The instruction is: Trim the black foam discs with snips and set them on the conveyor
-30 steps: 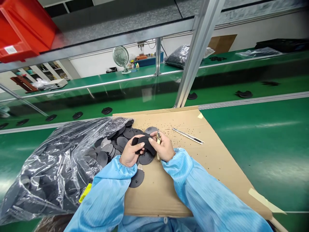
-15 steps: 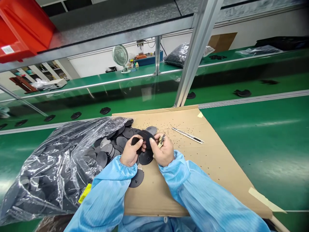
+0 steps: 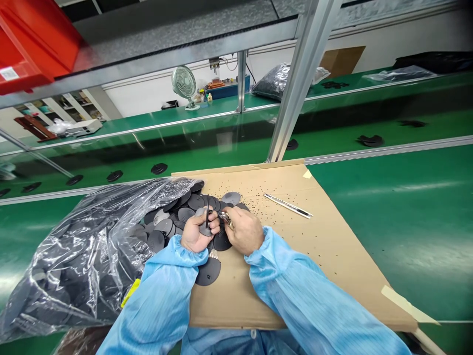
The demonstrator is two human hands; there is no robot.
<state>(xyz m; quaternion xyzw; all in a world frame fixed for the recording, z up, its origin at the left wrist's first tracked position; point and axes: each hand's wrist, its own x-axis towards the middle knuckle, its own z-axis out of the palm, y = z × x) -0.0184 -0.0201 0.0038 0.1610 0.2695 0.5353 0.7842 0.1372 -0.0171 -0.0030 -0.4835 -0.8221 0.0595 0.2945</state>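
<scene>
My left hand (image 3: pixel 194 231) pinches a black plastic disc (image 3: pixel 207 217) and holds it on edge, so it looks like a thin dark line. My right hand (image 3: pixel 242 230) is closed on a small metal tool (image 3: pixel 226 218) whose tip sits right beside that disc. Both hands hover over a pile of black discs (image 3: pixel 177 219) spilling from a clear plastic bag (image 3: pixel 79 256) onto a cardboard sheet (image 3: pixel 295 246). One loose disc (image 3: pixel 208 271) lies on the cardboard by my left sleeve.
A thin metal tool (image 3: pixel 288 206) lies on the cardboard to the right, among small black specks. Green conveyor belts (image 3: pixel 388 197) run across, with black parts (image 3: pixel 369 140) on them. An aluminium post (image 3: pixel 295 84) rises behind the cardboard. A red bin (image 3: pixel 29 39) hangs top left; a fan (image 3: pixel 184 84) stands far off.
The disc in my left hand has turned from flat-on to edge-on. My right hand with the tool has moved left and closer to the disc.
</scene>
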